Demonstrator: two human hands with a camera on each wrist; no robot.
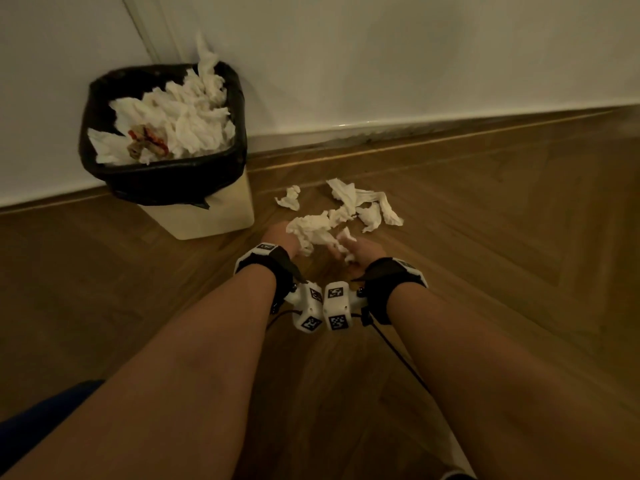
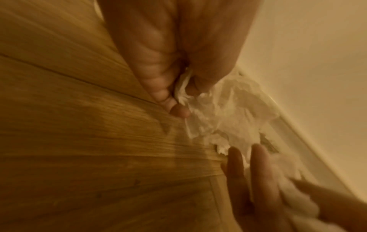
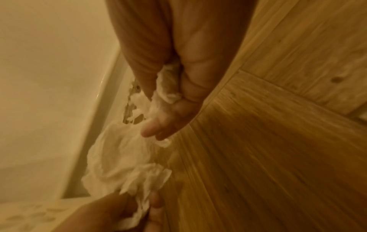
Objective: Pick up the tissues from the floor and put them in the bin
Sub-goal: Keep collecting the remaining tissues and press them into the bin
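My left hand [image 1: 284,237] and right hand [image 1: 363,253] are lowered side by side over the wooden floor [image 1: 485,271], each wrist carrying a black strap and a white marker block. Left grip: fingers curled round a crumpled white wad of tissue [image 1: 313,232]; the left wrist view shows paper pinched between thumb and fingers [image 2: 158,75], the bulk of the wad [image 2: 228,113] spilling beyond them. Right grip: fingers closed on a smaller scrap of tissue [image 3: 168,87], which shows white between thumb and palm in the right wrist view. The two held pieces touch or nearly touch; I cannot tell whether they are one sheet.

Loose tissues [image 1: 367,204] lie on the floor just beyond my hands: a long twisted strip, and a small separate crumple [image 1: 289,198] nearer the bin. The bin [image 1: 207,220] stands to the left against the white wall [image 1: 415,64], near my left hand but apart from it. It is cream-sided, lined with a black bag [image 1: 166,174] folded over its rim, and heaped with white tissues [image 1: 187,116] that rise above the rim; one soiled red-and-brown piece [image 1: 147,142] lies among them. A skirting board [image 1: 415,131] runs along the foot of the wall.
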